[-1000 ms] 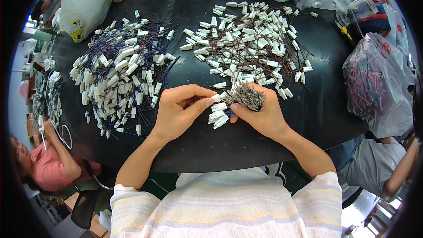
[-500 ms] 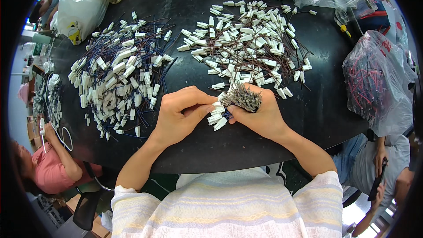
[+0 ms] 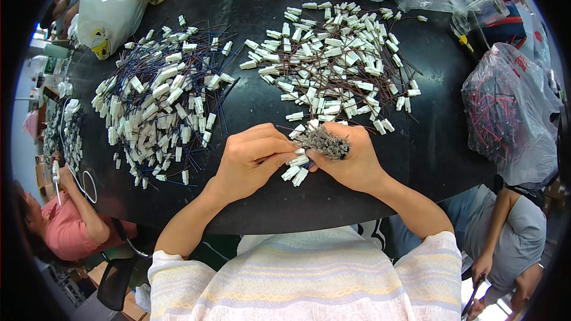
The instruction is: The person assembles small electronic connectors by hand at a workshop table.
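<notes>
My right hand (image 3: 355, 160) is closed around a bundle of wires (image 3: 324, 142), whose grey, bristly ends stick up above the thumb. White plastic connectors (image 3: 295, 175) hang from the bundle's lower side, between my two hands. My left hand (image 3: 252, 156) is closed, thumb and forefinger pinching at a white connector beside the bundle; its other fingers are curled in. Just beyond the hands lies a pile of white connectors on brown wires (image 3: 333, 59). To the left is another heap of white connectors on dark blue wires (image 3: 163, 104).
The black table (image 3: 267, 217) has a curved near edge in front of me. A clear bag of red and dark wires (image 3: 499, 107) sits at the right, a white plastic bag (image 3: 110, 18) at the far left. People are at both sides, one in a pink top (image 3: 71, 226).
Both hands have shifted slightly nearer to me, and the left fingers have closed over the upper connectors. The person at the right has moved an arm lower.
</notes>
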Tool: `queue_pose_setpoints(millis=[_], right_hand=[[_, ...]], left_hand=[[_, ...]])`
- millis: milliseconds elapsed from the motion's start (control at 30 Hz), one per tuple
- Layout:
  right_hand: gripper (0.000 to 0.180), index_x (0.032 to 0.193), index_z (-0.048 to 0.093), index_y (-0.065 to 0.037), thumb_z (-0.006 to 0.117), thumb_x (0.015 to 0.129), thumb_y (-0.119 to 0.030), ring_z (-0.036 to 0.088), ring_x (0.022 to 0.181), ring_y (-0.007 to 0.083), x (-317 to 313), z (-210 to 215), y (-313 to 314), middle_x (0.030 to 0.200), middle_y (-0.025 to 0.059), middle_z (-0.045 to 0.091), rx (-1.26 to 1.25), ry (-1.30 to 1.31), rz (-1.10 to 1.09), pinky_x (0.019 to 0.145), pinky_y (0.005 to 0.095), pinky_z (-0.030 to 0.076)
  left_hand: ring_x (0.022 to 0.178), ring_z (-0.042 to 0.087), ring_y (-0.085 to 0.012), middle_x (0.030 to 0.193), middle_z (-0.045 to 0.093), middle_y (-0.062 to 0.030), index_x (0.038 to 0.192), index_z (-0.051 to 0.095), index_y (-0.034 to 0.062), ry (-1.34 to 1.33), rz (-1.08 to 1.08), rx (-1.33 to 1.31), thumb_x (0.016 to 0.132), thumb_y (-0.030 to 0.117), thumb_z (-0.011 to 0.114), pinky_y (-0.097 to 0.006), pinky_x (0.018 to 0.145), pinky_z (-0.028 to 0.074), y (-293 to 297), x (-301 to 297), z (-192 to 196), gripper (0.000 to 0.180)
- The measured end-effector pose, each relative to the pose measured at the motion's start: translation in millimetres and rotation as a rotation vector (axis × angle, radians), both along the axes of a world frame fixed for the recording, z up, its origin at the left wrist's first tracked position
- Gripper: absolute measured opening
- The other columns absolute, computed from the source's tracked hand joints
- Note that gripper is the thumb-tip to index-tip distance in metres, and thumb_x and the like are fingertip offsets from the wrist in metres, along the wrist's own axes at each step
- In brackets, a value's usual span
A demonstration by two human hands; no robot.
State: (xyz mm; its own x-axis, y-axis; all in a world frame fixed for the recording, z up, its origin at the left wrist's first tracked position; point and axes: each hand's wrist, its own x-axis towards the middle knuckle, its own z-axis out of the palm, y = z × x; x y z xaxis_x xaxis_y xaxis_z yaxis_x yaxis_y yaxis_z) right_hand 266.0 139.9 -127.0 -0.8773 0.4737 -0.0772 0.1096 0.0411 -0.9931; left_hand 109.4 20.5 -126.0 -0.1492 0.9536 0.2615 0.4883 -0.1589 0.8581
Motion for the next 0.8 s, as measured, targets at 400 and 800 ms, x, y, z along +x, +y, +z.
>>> queue_pose_setpoints(millis=[400, 800], right_hand=[[0.01, 0.085, 0.059, 0.003, 0.059, 0.075, 0.003, 0.059, 0.06, 0.0095, -2, 3, 7, 0.069, 0.0047, 0.061, -0.34, -0.052, -0.004, 0.055, 0.0227, 0.047], [0.011, 0.087, 0.058, 0.003, 0.061, 0.077, 0.0, 0.06, 0.061, 0.0095, -1, 4, 4, 0.07, 0.0046, 0.061, -0.309, -0.092, -0.065, 0.055, 0.0216, 0.047]], left_hand=[[0.078, 0.055, -0.0231, 0.085, 0.058, -0.0099, 0.085, 0.063, 0.001, 0.301, 0.153, 0.031, 0.065, -0.001, 0.069, -0.03, 0.066, 0.045, 25, -19, -10, 0.021], [0.063, 0.051, -0.0002, 0.076, 0.062, -0.0028, 0.088, 0.062, -0.0042, -0.428, 0.277, -0.238, 0.078, -0.002, 0.064, -0.015, 0.053, 0.038, 1, -8, 3, 0.01]])
